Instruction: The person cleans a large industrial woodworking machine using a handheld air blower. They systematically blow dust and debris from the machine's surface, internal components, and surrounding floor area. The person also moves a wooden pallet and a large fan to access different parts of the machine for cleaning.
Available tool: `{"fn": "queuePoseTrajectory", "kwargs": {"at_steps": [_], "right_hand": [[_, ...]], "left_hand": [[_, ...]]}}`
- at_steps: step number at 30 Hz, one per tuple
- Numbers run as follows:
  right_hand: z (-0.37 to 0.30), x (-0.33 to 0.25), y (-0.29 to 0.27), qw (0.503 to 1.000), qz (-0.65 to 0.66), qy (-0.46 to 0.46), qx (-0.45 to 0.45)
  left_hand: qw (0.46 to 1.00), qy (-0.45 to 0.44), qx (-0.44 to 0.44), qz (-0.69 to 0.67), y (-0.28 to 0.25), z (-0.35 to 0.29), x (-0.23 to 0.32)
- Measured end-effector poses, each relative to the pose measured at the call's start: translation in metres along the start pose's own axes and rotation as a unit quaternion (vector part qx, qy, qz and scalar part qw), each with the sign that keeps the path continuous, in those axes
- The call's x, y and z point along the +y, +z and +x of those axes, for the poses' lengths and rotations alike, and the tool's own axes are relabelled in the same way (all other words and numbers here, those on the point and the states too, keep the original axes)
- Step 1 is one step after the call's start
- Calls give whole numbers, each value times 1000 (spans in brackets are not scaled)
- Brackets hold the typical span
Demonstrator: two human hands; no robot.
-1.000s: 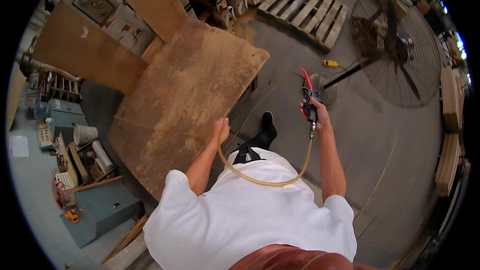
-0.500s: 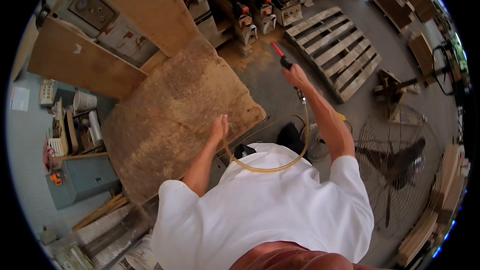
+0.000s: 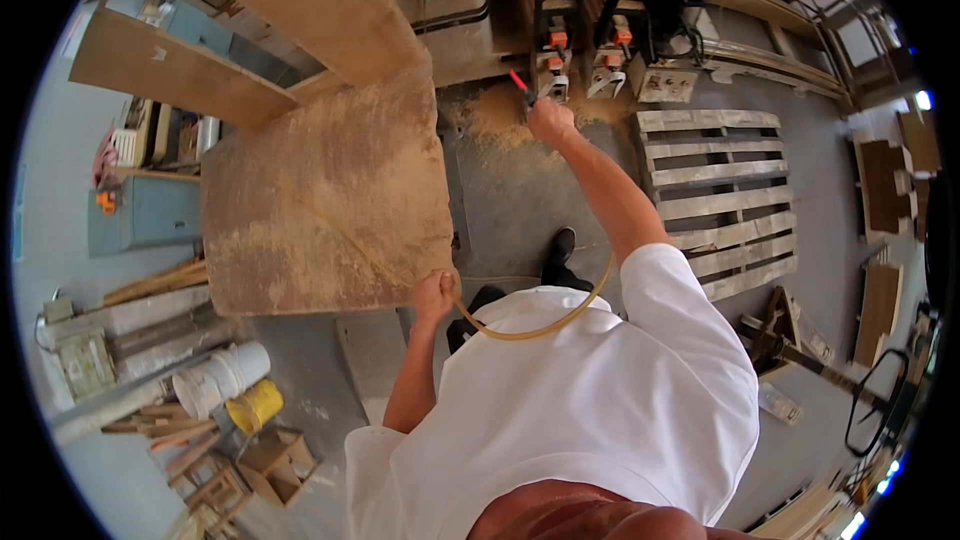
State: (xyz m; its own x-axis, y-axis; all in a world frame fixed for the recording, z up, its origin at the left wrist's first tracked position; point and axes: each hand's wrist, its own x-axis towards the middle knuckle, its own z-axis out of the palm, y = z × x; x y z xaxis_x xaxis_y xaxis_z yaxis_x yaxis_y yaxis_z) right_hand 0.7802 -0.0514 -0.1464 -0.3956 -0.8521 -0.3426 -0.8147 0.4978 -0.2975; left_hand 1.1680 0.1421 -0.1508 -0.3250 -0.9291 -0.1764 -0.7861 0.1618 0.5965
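My right hand (image 3: 551,122), stretched forward, is closed around an air blow gun (image 3: 523,86) with a red nozzle that points away from me toward the machine. A yellowish air hose (image 3: 545,327) loops across in front of my white shirt. My left hand (image 3: 434,294) grips that hose at the near right corner of a worn, dusty wooden board (image 3: 330,200). Part of the hose also trails over the board's surface. The grip of the gun is mostly hidden by my right fingers.
Sawdust (image 3: 500,125) covers the floor before a machine with orange-red parts (image 3: 557,50). A wooden pallet (image 3: 715,195) lies to the right. Upright wooden panels (image 3: 280,0) stand at the far left. White buckets (image 3: 222,380) and a yellow bucket (image 3: 254,406) are at lower left.
My view and body have turned to the right, toward the machine. The blow gun now points at the sawdust by the machine's base. Both hands keep their holds.
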Motion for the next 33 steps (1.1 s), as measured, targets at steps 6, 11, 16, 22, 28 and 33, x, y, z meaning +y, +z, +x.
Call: {"fn": "queuePoseTrajectory", "kwargs": {"at_steps": [6,11,16,22,28,33], "right_hand": [[63,6,-5,999,36,12,-26],[84,9,-40,997,16,11,-72],[142,44,-39,994,44,99,-5],[156,34,-84,993,88,70,34],[168,76,-80,982,124,134,45],[201,121,-77,927,-320,-171,95]], "left_hand": [[991,3,129,46,-1,-25,25],[995,-42,85,41,1,-6,65],[998,-9,50,-41,27,62,48],[985,-43,-25,-163,37,149,6],[991,17,-39,-130,-17,221,55],[997,21,-52,-56,-30,263,59]]}}
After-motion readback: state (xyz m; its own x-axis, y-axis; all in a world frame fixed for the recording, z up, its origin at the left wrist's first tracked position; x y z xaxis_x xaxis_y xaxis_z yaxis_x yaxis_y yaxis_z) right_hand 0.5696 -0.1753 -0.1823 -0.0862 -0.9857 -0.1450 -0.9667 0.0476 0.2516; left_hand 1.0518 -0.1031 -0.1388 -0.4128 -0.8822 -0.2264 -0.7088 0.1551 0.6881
